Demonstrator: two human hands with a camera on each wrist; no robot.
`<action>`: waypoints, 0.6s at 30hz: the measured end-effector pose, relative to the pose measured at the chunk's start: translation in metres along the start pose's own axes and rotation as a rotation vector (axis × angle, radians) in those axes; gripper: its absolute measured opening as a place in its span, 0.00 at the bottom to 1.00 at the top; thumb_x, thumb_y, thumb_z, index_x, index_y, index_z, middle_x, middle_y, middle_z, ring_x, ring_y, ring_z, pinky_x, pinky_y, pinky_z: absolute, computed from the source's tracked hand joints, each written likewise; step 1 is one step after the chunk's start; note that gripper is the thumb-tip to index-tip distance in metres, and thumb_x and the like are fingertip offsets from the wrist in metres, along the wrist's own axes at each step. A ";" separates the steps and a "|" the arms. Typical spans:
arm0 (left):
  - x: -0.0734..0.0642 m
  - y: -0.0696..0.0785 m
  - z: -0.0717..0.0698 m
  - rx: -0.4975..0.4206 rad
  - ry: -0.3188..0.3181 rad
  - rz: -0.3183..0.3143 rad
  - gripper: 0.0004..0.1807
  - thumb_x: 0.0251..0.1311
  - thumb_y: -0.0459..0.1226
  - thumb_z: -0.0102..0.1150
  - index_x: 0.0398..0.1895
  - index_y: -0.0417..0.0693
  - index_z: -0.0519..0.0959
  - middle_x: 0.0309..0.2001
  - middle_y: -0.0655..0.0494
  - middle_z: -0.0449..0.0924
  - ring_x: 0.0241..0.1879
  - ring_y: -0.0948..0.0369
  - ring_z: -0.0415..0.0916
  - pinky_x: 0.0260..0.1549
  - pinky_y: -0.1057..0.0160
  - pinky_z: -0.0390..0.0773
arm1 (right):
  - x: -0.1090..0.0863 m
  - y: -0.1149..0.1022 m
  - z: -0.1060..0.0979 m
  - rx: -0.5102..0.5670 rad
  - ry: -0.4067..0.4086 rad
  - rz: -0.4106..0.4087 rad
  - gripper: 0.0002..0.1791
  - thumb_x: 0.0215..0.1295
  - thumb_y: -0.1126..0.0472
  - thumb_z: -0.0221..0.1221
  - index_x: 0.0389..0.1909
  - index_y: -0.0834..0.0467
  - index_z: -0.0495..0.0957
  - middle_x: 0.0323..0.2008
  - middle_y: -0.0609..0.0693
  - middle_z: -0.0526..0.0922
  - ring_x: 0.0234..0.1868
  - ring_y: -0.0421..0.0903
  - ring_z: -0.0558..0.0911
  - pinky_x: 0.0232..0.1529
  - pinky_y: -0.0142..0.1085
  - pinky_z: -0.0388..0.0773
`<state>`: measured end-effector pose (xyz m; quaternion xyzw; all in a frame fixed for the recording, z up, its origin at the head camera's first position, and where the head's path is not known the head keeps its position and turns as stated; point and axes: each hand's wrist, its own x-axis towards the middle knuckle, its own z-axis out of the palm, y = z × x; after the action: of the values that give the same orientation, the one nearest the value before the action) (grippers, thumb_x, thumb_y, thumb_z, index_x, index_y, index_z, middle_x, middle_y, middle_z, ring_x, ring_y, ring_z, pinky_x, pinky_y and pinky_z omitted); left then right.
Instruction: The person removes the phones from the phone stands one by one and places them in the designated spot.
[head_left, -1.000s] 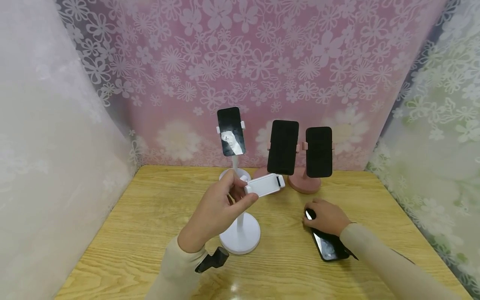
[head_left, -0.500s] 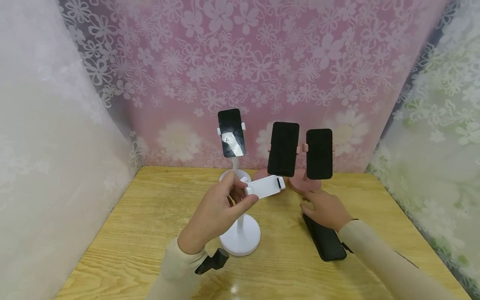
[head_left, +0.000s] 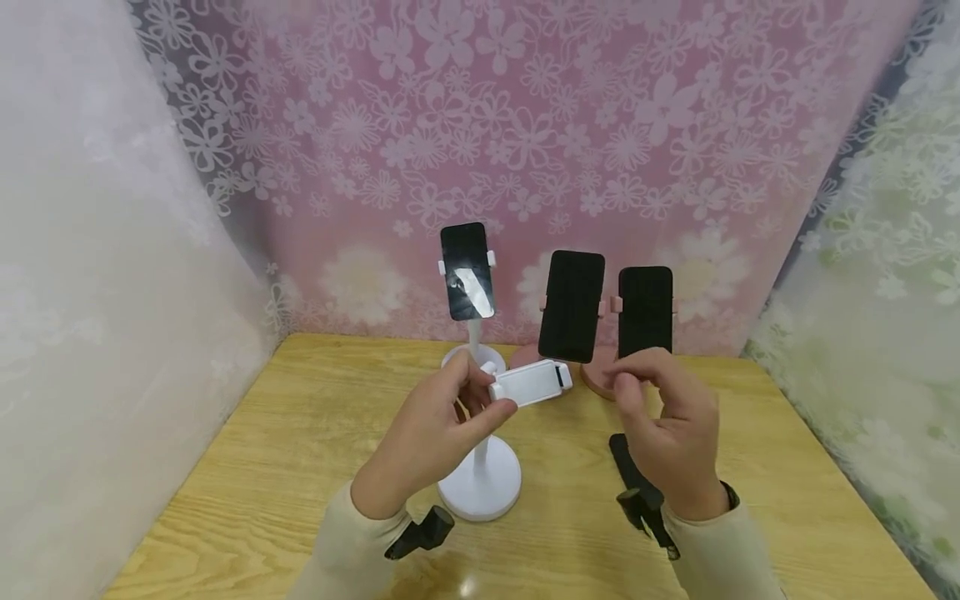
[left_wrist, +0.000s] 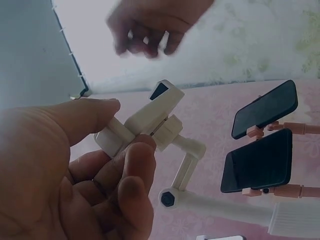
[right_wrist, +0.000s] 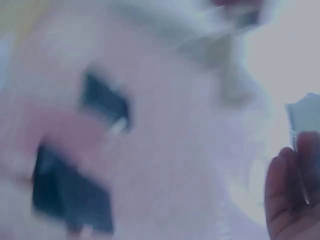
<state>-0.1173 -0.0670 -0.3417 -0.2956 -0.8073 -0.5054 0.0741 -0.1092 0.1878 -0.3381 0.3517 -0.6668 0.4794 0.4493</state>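
My left hand (head_left: 423, 433) grips one end of the white phone clamp (head_left: 531, 383), thumb in front and fingers behind. This clamp tops a white phone stand with a round base (head_left: 480, 483); its jointed arm (left_wrist: 185, 172) shows in the left wrist view. No phone sits in the clamp. My right hand (head_left: 671, 425) is raised to the right of the clamp, fingers loosely bent, with nothing visible in it. Below that hand a black phone (head_left: 624, 454) lies on the table, partly hidden by the hand and the wrist camera. The right wrist view is blurred.
Behind stand several more phone stands. A white one holds a phone (head_left: 467, 275); pink ones hold a larger phone (head_left: 572, 306) and another phone (head_left: 645, 308). Flowered cloth (head_left: 420, 150) backs the wooden table (head_left: 300, 417).
My right hand has left the phone on the table, rising and turning thumb-inward. That phone's bright reflection disappeared. My left hand keeps its grip on the clamp, nearly still.
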 end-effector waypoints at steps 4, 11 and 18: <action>0.000 0.000 0.001 -0.018 -0.011 -0.007 0.14 0.68 0.43 0.68 0.44 0.48 0.74 0.33 0.62 0.82 0.29 0.63 0.77 0.30 0.64 0.80 | -0.001 -0.026 0.009 0.400 0.148 -0.093 0.09 0.62 0.82 0.48 0.28 0.79 0.76 0.28 0.59 0.81 0.31 0.45 0.78 0.40 0.28 0.78; 0.000 0.000 -0.001 -0.015 0.000 -0.021 0.14 0.68 0.43 0.68 0.44 0.47 0.75 0.33 0.61 0.81 0.28 0.63 0.77 0.30 0.64 0.80 | 0.001 -0.036 0.016 0.428 0.050 -0.151 0.08 0.64 0.81 0.50 0.28 0.77 0.76 0.27 0.59 0.78 0.32 0.46 0.74 0.42 0.29 0.75; 0.000 -0.001 0.000 -0.002 0.004 -0.027 0.14 0.68 0.43 0.68 0.44 0.47 0.75 0.33 0.61 0.81 0.28 0.63 0.76 0.29 0.64 0.80 | -0.007 -0.027 0.013 0.249 0.022 -0.065 0.07 0.59 0.82 0.49 0.27 0.76 0.76 0.27 0.57 0.79 0.31 0.43 0.75 0.41 0.26 0.75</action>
<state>-0.1184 -0.0676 -0.3424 -0.2838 -0.8104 -0.5079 0.0685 -0.0863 0.1675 -0.3376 0.4207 -0.5857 0.5474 0.4247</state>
